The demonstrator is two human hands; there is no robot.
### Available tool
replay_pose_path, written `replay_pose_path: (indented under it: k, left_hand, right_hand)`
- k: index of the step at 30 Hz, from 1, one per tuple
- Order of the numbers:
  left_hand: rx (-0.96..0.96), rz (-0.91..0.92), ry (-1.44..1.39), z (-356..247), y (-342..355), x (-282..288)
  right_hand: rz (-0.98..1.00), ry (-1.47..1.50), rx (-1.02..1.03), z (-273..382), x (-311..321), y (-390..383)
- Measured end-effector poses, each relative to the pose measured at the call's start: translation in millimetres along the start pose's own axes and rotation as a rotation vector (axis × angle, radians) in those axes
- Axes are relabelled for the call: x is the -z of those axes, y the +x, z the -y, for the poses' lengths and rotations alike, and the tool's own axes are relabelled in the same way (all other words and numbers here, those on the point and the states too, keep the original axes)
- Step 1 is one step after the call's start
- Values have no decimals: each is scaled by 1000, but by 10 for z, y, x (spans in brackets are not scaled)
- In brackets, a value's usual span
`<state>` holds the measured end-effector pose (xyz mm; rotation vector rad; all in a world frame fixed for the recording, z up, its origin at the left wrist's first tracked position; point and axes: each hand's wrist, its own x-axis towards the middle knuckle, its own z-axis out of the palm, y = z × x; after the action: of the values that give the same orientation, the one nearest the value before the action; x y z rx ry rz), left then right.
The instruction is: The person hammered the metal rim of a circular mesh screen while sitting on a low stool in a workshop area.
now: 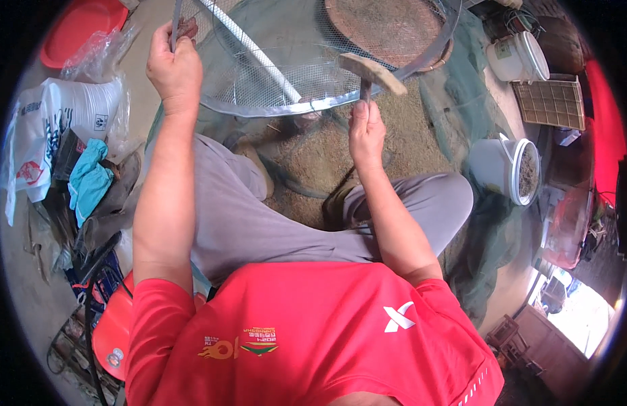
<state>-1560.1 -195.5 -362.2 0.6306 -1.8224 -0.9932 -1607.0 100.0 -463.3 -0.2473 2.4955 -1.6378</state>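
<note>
A large round wire-mesh sieve (242, 81) with a silvery rim tilts up in front of me. A white bar runs across it. My left hand (176, 74) is closed around the sieve's rim at the upper left. In my right hand (367, 139) is the short handle of a hammer (372, 73), held upright with its dusty tan head by the rim's right side. I cannot tell whether the head touches the rim. Brown loose grainy material (313, 159) lies on green netting (455, 122) below the sieve, between my legs.
A round woven tray (388, 30) lies beyond the sieve. On the right stand a white bucket (493, 166) holding brown material, another white bucket (509, 59) and a slatted crate (550, 103). To the left are a white sack (90, 101), a turquoise cloth (90, 177) and a red basin (82, 30).
</note>
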Motion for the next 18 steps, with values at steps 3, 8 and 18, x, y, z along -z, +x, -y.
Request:
replay_pose_path:
  k: [3,8,18]
  left_hand:
    - [-5,-20,-38,-6,14,-28]
    - [-12,-34,-138,86,9,-105]
    - [-68,-58,-180,53,82,18]
  right_hand:
    - [-18,-270,46,-238,-126,-132]
    - [167,-291,-236,-474,-179,65]
    - [63,-391,-91,-334,-177,-160]
